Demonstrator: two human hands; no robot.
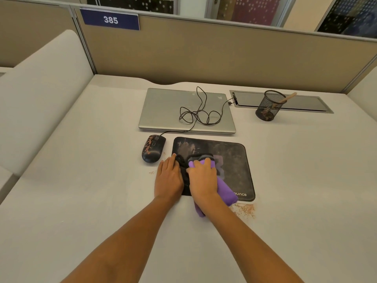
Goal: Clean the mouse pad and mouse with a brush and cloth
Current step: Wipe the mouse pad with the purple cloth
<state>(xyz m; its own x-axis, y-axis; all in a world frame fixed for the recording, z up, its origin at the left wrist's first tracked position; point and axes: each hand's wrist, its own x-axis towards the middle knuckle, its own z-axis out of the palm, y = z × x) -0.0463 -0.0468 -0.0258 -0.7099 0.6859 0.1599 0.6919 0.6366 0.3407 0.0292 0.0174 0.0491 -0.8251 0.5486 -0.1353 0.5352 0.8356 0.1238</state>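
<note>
A black mouse pad (230, 160) with dusty smears lies on the desk in front of me. My right hand (203, 180) presses a purple cloth (224, 190) onto the pad's left half, with fingers curled over the cloth's front fold. My left hand (169, 176) lies flat with straight fingers on the pad's left edge. A black wired mouse (153, 149) with reddish smears sits just left of the pad, apart from both hands. A wooden brush handle (288, 97) sticks out of a mesh cup at the back right.
A closed silver laptop (163, 111) lies behind the pad with the mouse cable (199, 113) coiled on it. The black mesh cup (268, 106) stands by a recessed cable tray (306, 103). Reddish crumbs (244, 210) lie near the pad's front right corner. Partition walls enclose the desk.
</note>
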